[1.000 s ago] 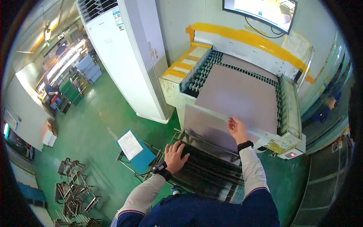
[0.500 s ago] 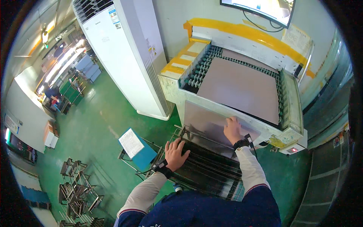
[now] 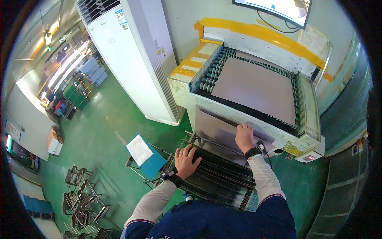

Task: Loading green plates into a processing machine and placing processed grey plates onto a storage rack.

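A thin, pinkish-grey flat panel (image 3: pixel 217 127) leans upright between the roller machine and a dark slotted rack (image 3: pixel 215 175) at my waist. My right hand (image 3: pixel 244 139) is closed at this panel's upper edge, fingers curled; the fingertips' far side is hidden. Over the rack's left end my left hand (image 3: pixel 186 162) is open, fingers spread, with nothing in it. A second pinkish-grey panel (image 3: pixel 254 87) lies flat on the machine's rollers (image 3: pixel 207 84), beyond both hands. Part of another flat panel (image 3: pixel 254 57) shows behind it.
The white roller machine (image 3: pixel 254 119) has yellow tape along its rims. A tall white air conditioner (image 3: pixel 127 59) stands left of it. Beside the rack, a blue board (image 3: pixel 154 166) carries a paper sheet (image 3: pixel 139 150). Metal racks (image 3: pixel 81 195) stand lower left; a screen (image 3: pixel 278 10) hangs above.
The panel on the rollers has moved away from me, deeper into the machine, baring more of the near rollers. Both hands stay nearly where they were.
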### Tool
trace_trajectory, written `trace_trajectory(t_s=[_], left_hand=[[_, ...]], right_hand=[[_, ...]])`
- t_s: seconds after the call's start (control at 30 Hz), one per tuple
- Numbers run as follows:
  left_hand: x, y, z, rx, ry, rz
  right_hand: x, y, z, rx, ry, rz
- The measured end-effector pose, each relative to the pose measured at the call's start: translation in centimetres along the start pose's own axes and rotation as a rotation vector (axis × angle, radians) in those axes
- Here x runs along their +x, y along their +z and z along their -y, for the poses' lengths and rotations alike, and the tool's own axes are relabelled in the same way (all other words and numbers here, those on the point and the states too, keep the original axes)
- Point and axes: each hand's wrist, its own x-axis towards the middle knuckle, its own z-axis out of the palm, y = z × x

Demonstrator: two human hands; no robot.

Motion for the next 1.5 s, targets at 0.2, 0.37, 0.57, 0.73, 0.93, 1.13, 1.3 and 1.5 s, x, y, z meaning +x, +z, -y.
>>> trace_trajectory(t_s=[0.2, 0.37, 0.57, 0.73, 0.93, 1.13, 1.3, 1.5], left_hand=[[-0.1, 0.2, 0.2, 0.026, -0.004, 0.006], [-0.3, 0.3, 0.1, 0.031, -0.003, -0.004], [-0.2, 0.4, 0.2, 0.035, -0.016, 0.006], [-0.2, 0.6, 0.3, 0.039, -0.002, -0.006], [-0.2, 0.5, 0.4, 0.032, -0.020, 0.040], [-0.2, 0.3, 0.2, 0.021, -0.019, 0.035], [-0.1, 0.2, 0.0, 0.027, -0.016, 0.027], [-0.1, 0.1, -0.1, 0.031, -0.023, 0.034]], right_hand=[[-0.5, 1.3, -0.3, 0.288, 0.139, 0.066], [-1.0, 2.7, -1.1, 0.077, 0.110, 0.283], [-0.8, 3.8, -1.5, 0.055, 0.108, 0.268], [-1.0, 3.6, -1.3, 0.075, 0.109, 0.241], [-0.7, 3.2, -1.1, 0.050, 0.114, 0.246], [-0.7, 3.0, -1.1, 0.036, 0.091, 0.257], [-0.7, 2.9, -1.0, 0.033, 0.099, 0.254], [-0.7, 3.1, -1.0, 0.021, 0.094, 0.246]])
